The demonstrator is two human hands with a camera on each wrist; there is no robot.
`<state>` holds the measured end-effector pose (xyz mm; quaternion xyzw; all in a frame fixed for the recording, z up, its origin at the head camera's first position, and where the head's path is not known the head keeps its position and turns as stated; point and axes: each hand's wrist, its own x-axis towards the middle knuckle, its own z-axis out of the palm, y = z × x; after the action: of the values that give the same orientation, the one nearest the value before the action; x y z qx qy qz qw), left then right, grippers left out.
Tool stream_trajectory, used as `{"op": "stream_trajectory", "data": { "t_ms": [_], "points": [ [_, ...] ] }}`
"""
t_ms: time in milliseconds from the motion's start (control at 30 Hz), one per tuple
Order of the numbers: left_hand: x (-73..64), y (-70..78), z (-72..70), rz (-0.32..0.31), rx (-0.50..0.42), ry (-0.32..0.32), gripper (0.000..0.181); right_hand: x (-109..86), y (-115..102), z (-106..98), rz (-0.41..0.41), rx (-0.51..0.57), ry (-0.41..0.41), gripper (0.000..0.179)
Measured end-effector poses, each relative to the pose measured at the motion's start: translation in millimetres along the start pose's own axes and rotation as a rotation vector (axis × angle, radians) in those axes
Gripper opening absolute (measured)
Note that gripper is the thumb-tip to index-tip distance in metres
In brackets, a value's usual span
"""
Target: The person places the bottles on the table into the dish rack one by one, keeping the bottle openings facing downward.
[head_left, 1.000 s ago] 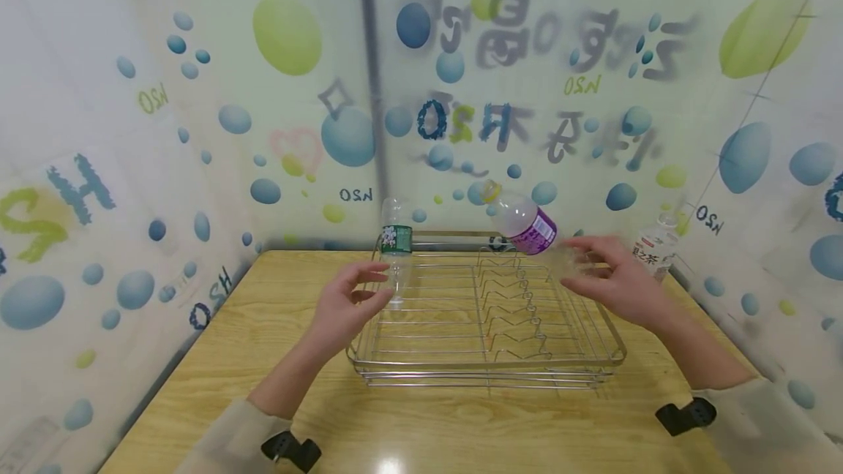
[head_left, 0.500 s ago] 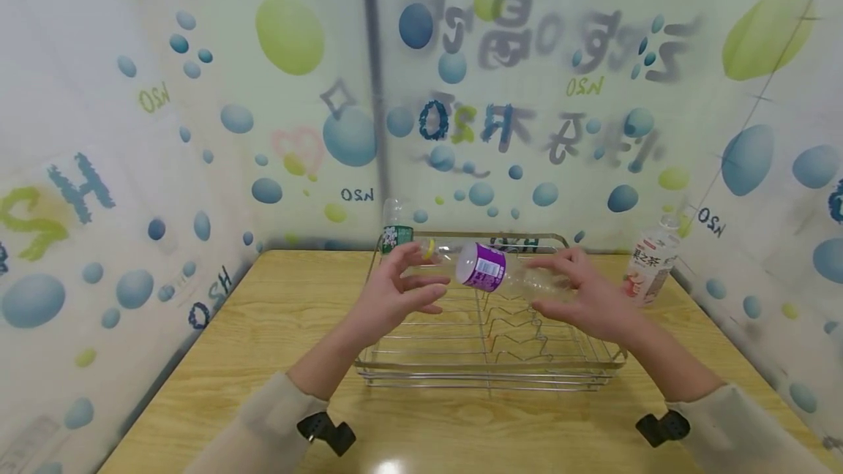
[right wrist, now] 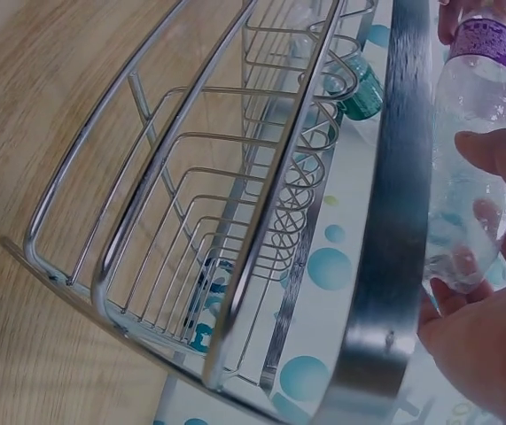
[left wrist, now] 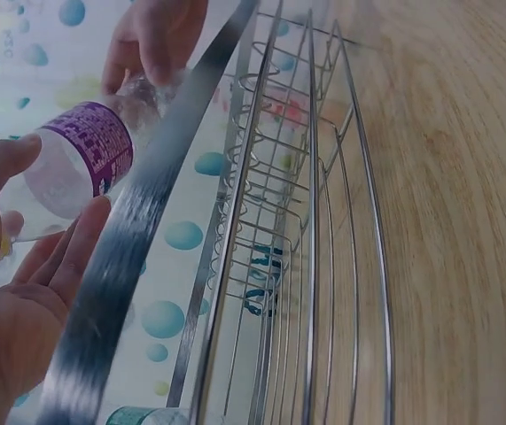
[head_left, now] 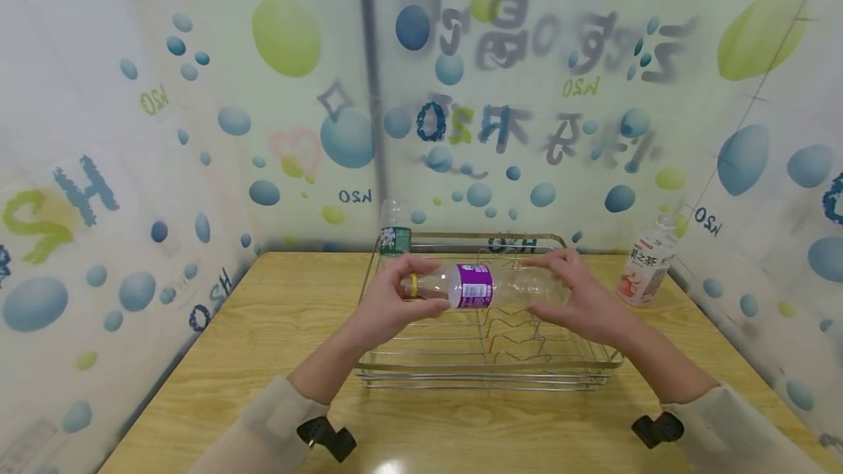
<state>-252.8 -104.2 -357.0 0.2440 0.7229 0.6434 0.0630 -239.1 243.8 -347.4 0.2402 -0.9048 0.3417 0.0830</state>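
A clear plastic bottle (head_left: 474, 287) with a purple label and yellow cap lies level in both hands, over the metal dish rack (head_left: 497, 366). My left hand (head_left: 385, 304) grips its neck end, thumb below and fingers above. At the other end my right hand (head_left: 588, 300) holds the base; the right wrist view shows the thumb and fingers curled round the clear lower part (right wrist: 465, 195). In the left wrist view the purple label (left wrist: 91, 146) shows between the two hands. Behind my left hand, a green-labelled clear bottle (head_left: 396, 238) is partly hidden at the rack's left back.
A white bottle with a peach picture (head_left: 647, 262) stands on the wooden table (head_left: 263, 357) to the right of the rack. Wavy wire dividers (head_left: 516, 328) run along the rack's middle. A curtain (head_left: 435, 57) printed with coloured dots surrounds the table on three sides.
The purple-labelled bottle has come down and inward from a tilt to lying level. My left hand has moved right from beside the green-labelled bottle and taken hold of the cap end.
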Motion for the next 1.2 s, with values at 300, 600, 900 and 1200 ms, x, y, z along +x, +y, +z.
{"op": "stream_trajectory", "data": {
  "t_ms": [300,600,900,1200],
  "points": [
    [-5.8,-12.1,-11.8,0.037,-0.064,-0.017,0.053,-1.7,11.2,-9.1,0.108,0.286,-0.011,0.079],
    [-9.1,-16.2,-15.9,0.038,-0.038,-0.002,0.056,1.8,9.1,-12.0,0.169,0.442,-0.046,0.066],
    [-3.1,-10.4,-9.8,0.035,0.298,0.027,0.068,3.3,-0.1,-14.4,0.148,0.488,0.007,0.062],
    [12.2,1.7,7.2,0.111,0.553,-0.016,0.073,7.9,-7.3,-9.6,0.14,0.466,0.021,0.066]
  ]
}}
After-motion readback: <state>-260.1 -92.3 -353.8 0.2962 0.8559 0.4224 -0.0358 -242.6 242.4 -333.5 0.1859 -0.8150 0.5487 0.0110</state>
